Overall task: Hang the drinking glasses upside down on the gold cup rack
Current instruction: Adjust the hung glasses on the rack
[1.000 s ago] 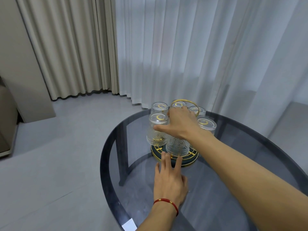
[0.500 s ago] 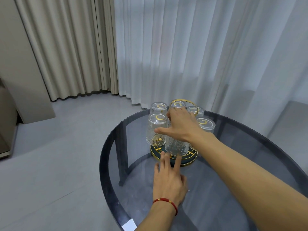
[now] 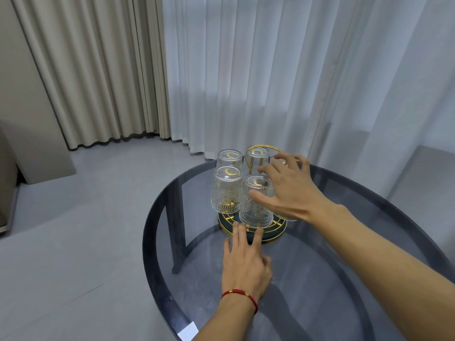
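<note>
The gold cup rack (image 3: pixel 261 150) stands on a round dark base with gold trim (image 3: pixel 275 236) on the glass table. Several clear embossed glasses hang upside down on it; the nearest glass (image 3: pixel 256 205) sits at the front, another (image 3: pixel 226 190) to its left. My right hand (image 3: pixel 288 190) hovers just right of the nearest glass, fingers spread, holding nothing. My left hand (image 3: pixel 246 262) lies flat on the table with its fingertips touching the base's front rim. A red string circles that wrist. Glasses on the rack's right side are partly hidden behind my right hand.
The round smoked-glass table (image 3: pixel 344 279) has a dark rim and legs showing through it. A small white label (image 3: pixel 188 331) lies at its near edge. White sheer curtains (image 3: pixel 270 70) and beige drapes (image 3: pixel 98 70) hang behind; grey floor lies to the left.
My right hand has let go of the front glass, opened its fingers and drawn back to the right. The glass now hangs on the rack. My left hand has stayed at the base.
</note>
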